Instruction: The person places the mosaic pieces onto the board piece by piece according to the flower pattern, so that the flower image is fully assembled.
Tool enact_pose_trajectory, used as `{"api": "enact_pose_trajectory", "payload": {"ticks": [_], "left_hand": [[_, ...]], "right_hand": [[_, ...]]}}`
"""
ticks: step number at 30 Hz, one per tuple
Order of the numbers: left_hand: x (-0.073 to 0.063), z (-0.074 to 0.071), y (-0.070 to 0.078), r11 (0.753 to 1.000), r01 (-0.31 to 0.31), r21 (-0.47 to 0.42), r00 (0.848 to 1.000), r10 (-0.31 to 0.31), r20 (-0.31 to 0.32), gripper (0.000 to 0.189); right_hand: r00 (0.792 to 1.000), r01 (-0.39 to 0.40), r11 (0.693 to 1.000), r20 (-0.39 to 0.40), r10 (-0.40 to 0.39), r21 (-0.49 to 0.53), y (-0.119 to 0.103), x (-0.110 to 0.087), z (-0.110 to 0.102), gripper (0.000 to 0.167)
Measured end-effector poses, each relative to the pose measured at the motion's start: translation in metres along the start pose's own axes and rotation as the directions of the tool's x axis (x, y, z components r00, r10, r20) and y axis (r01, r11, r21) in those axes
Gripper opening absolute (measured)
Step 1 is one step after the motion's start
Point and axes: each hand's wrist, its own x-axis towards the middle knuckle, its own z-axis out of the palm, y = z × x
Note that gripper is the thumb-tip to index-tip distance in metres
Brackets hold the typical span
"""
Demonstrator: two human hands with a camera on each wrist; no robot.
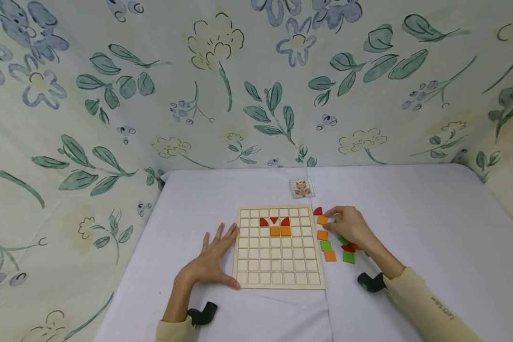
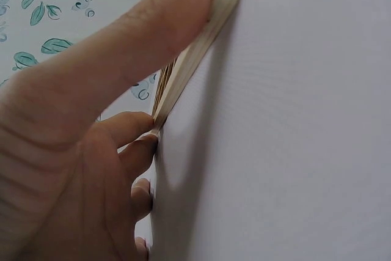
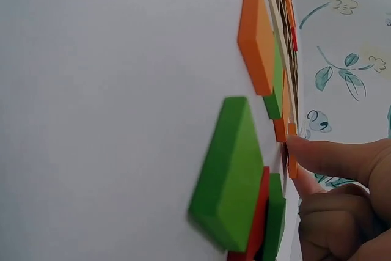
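Note:
My right hand pinches an orange square tile between thumb and finger, just off the right edge of the wooden grid board. In the right wrist view the thumb and a fingertip hold that orange tile on edge. Spread along the board's left side, my left hand touches its edge with thumb and fingertips. Set in the board are two red quarter-round tiles, a small red triangle between them, and two orange squares below.
Loose tiles lie right of the board: a red quarter-round, orange squares, green pieces and a red one, partly under my right hand. A small pattern card lies behind the board. A floral cloth hangs behind.

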Motion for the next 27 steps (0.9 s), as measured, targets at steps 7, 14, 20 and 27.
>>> {"api": "enact_pose_trajectory", "payload": {"ticks": [7, 14, 20, 27], "left_hand": [[0.000, 0.000, 0.001, 1.000, 0.000, -0.015, 1.000, 0.000, -0.002, 0.147], [-0.001, -0.001, 0.002, 1.000, 0.002, -0.013, 1.000, -0.002, -0.003, 0.147], [-0.001, -0.001, 0.002, 1.000, 0.001, -0.007, 1.000, -0.001, -0.004, 0.147], [0.000, 0.000, 0.002, 1.000, 0.010, -0.002, 1.000, -0.010, -0.003, 0.147]], "right_hand": [[0.996, 0.089, 0.994, -0.007, -0.089, 0.058, -0.012, -0.004, 0.011, 0.035], [0.984, 0.156, 0.979, 0.068, -0.166, 0.133, -0.044, -0.007, 0.039, 0.030], [0.975, 0.185, 0.973, 0.102, -0.200, 0.134, -0.066, -0.002, 0.067, 0.025], [0.966, 0.214, 0.971, 0.125, -0.226, 0.103, -0.081, 0.004, 0.088, 0.021]]}}
